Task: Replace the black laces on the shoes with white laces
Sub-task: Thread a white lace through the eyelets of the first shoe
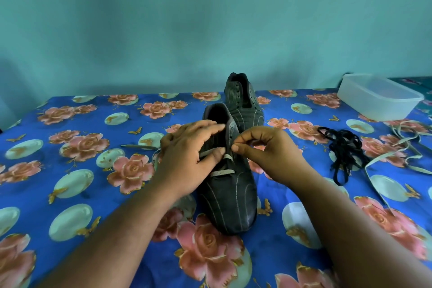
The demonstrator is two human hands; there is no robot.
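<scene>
A dark striped shoe stands in the middle of the table, toe towards me. A white lace crosses its lowest eyelets. My left hand rests on the shoe's left side, thumb pressing a strand of the lace against the tongue, fingers stretched over the opening. My right hand pinches something small, probably the lace's end, at the right row of eyelets. The lace's other end trails off to the left. A second dark shoe without laces stands behind. Black laces lie in a heap at the right.
A floral blue cloth covers the table. A clear plastic box stands at the back right. Another white lace lies loose at the right edge, beside the black heap. A teal wall rises behind the table.
</scene>
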